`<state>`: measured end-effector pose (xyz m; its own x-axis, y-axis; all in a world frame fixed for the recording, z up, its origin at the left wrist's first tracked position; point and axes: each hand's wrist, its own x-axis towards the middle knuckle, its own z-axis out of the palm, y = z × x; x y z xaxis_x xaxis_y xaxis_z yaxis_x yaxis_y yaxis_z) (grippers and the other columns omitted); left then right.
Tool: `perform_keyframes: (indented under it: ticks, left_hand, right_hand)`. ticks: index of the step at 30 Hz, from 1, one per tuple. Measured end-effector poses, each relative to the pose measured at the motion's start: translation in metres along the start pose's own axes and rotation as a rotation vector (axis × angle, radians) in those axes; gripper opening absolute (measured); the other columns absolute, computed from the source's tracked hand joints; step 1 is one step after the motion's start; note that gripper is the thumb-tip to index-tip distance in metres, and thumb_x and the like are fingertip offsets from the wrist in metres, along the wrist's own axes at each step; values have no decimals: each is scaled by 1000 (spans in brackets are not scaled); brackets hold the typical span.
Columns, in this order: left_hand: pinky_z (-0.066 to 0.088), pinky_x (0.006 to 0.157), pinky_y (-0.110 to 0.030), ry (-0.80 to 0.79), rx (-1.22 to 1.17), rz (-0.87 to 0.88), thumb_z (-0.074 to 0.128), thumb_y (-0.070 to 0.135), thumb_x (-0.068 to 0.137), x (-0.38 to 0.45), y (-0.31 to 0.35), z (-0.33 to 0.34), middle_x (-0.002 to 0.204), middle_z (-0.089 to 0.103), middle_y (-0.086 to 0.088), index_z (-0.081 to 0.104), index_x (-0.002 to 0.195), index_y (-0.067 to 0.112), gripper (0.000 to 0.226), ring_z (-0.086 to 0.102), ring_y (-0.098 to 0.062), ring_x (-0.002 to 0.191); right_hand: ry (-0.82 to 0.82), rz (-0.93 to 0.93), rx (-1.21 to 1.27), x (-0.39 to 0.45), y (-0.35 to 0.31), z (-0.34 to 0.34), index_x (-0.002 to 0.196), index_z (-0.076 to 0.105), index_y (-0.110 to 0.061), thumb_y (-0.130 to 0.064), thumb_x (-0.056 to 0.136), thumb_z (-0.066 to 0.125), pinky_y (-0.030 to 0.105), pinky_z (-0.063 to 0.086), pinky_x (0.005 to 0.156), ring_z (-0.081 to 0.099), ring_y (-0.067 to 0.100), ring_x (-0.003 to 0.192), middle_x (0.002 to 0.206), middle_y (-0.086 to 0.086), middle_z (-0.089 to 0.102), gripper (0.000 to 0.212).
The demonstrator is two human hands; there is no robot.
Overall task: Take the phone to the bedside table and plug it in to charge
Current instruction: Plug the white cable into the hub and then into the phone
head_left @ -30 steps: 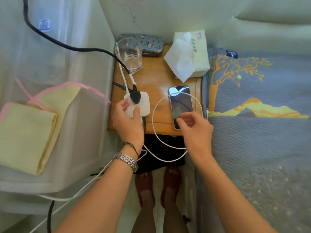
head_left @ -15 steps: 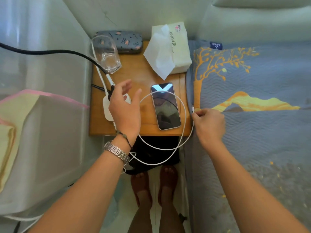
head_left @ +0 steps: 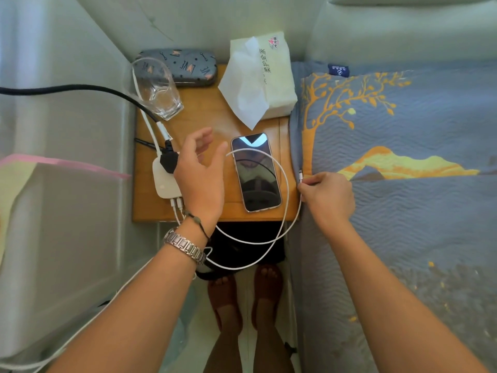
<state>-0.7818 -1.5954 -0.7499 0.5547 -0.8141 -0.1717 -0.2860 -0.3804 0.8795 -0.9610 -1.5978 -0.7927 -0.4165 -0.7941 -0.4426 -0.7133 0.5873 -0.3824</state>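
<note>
Your right hand (head_left: 326, 196) pinches cable plug (head_left: 300, 175) | phone (head_left: 255, 172) just left, long axis away from you | left hand (head_left: 200, 176) spread, empty

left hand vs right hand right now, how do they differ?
The left hand is open, its fingers spread and holding nothing; the right hand pinches the white cable just below its connector. The left hand hangs over the bedside table by the charger; the right hand sits at the bed's edge. Neither touches the phone.

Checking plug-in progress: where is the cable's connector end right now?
Pinched in the right hand at the bed's edge, right of the phone and not yet plugged in.
</note>
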Motion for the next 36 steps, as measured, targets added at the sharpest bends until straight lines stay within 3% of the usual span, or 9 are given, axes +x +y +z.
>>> perform_keyframes:
  ticks: [7, 9, 11, 13, 18, 21, 27, 33, 36]
  left_hand:
    - [47, 92, -15, -90, 6, 8, 65, 24, 88, 5, 0, -1, 112, 62, 10, 59, 120, 22, 32, 58, -4, 107]
    - [43, 81, -1, -180, 37, -1, 60, 29, 91, 9, 2, -1, 107, 61, 16, 59, 122, 23, 32, 57, 6, 100]
    - [39, 70, 6, -315, 94, -5, 53, 34, 94, 12, 3, 0, 98, 58, 24, 60, 122, 23, 31, 54, 15, 90]
    - [41, 64, 2, -408, 143, 5, 49, 36, 96, 14, 3, 1, 94, 63, 18, 64, 116, 22, 29, 58, 6, 89]
    - [55, 60, -16, -472, 98, -91, 50, 39, 95, 13, 4, -4, 72, 71, 2, 69, 97, 15, 31, 69, -5, 59]
    - [57, 47, -22, -545, 197, -200, 55, 37, 93, 8, 1, -11, 74, 72, -6, 67, 92, 13, 27, 67, -10, 49]
    - [61, 54, -30, -729, 541, -272, 66, 38, 85, -12, -16, -20, 79, 68, -5, 61, 86, 17, 22, 70, -16, 65]
    - [48, 76, -30, -662, 801, 183, 78, 38, 72, -27, -42, -19, 106, 57, -1, 54, 111, 21, 49, 56, -19, 95]
    - [38, 101, -33, -632, 806, 377, 79, 35, 72, -28, -53, -16, 134, 47, -6, 43, 134, 19, 73, 42, -23, 125]
  right_hand:
    - [-62, -55, 322, -9, 11, -6, 74, 71, -24, -19, 75, 70, 23, 46, 63, 60, 8, 65, 60, -8, 62, 6]
    - [-104, -96, 481, -18, 15, -12, 73, 69, -22, -14, 76, 73, 15, 46, 65, 60, 3, 63, 64, -9, 64, 9]
    - [-162, -82, 615, -28, 20, -17, 75, 67, -20, -11, 79, 72, 24, 53, 72, 67, 10, 73, 75, -1, 71, 11]
    - [-225, -44, 758, -37, 22, -20, 78, 64, -17, -8, 82, 69, 33, 56, 75, 71, 21, 77, 80, 10, 73, 11]
    - [-260, -23, 933, -55, 24, -22, 83, 62, -13, -5, 87, 63, 24, 58, 59, 66, 9, 56, 74, 8, 68, 9]
    - [-254, 12, 1001, -67, 25, -18, 85, 64, -11, -3, 88, 62, 22, 58, 56, 63, 6, 53, 72, 8, 67, 8]
    - [-249, 135, 1038, -90, 30, 1, 79, 69, -14, -7, 89, 62, 20, 56, 52, 60, 4, 46, 64, 2, 68, 14]
    - [-238, 196, 963, -98, 33, 24, 76, 71, -18, -12, 87, 66, 19, 56, 54, 62, 7, 53, 66, 3, 67, 13]
    - [-201, 180, 901, -95, 31, 33, 74, 70, -20, -13, 87, 66, 22, 56, 59, 64, 11, 61, 66, 2, 67, 15]
